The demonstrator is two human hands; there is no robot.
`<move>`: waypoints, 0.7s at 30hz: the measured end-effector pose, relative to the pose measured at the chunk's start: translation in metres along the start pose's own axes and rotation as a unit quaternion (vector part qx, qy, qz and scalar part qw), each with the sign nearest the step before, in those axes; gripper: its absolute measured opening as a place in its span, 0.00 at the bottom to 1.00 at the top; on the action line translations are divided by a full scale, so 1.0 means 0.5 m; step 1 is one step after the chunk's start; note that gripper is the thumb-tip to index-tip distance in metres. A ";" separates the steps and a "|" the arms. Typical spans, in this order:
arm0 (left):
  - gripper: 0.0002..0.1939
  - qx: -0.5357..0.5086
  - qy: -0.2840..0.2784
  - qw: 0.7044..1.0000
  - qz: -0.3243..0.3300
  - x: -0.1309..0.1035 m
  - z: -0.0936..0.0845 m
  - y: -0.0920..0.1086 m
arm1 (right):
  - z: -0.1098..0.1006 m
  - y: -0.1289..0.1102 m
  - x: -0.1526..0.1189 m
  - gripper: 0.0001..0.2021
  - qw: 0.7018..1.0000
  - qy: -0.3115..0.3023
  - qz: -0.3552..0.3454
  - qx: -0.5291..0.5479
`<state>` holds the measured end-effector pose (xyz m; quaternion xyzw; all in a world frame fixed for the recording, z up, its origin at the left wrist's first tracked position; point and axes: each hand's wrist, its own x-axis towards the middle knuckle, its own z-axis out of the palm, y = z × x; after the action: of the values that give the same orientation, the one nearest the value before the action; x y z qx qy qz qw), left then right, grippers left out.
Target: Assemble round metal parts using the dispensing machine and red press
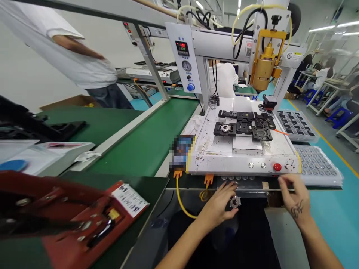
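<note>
My left hand point(220, 207) is in front of the machine's near edge, closed on a small round metal part point(235, 202) with a ring-shaped centre. The part shows between the thumb and fingers. My right hand point(295, 196) is at the front right corner of the white dispensing machine point(224, 162), below the red button point(277, 167). Its fingers are curled together, and whatever they may hold is hidden. On the machine's bed, black fixtures point(244, 127) stand in a group. A similar round metal part point(225, 128) sits in the left fixture.
A gold dispensing head point(263, 73) hangs over the bed. Clear trays of parts point(316, 164) lie at the right. A phone with a blurred screen point(182, 151) leans at the left, beside a green conveyor belt point(140, 149). A red press point(84, 220) stands near left. Co-workers are behind.
</note>
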<state>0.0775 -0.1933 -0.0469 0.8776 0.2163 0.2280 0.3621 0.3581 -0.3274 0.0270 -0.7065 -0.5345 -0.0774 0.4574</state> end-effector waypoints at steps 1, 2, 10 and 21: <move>0.20 0.003 -0.004 1.000 0.004 -0.016 0.003 0.002 | 0.013 -0.017 -0.021 0.07 0.998 -0.049 -0.020 0.027; 0.20 0.009 -0.006 1.000 0.009 -0.031 0.005 0.006 | 0.030 -0.031 -0.040 0.09 0.993 -0.094 -0.040 0.051; 0.20 0.056 0.030 0.998 0.024 -0.028 -0.010 0.046 | 0.139 -0.022 -0.051 0.18 0.967 -0.227 -0.082 0.083; 0.25 0.037 -0.028 0.997 0.062 0.070 0.073 0.040 | 0.126 0.037 -0.070 0.12 0.974 -0.203 -0.098 0.014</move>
<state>0.1301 -0.2067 -0.0469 0.9081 0.1593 0.2176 0.3204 0.3351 -0.3056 -0.0402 -0.6450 -0.6839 0.0312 0.3394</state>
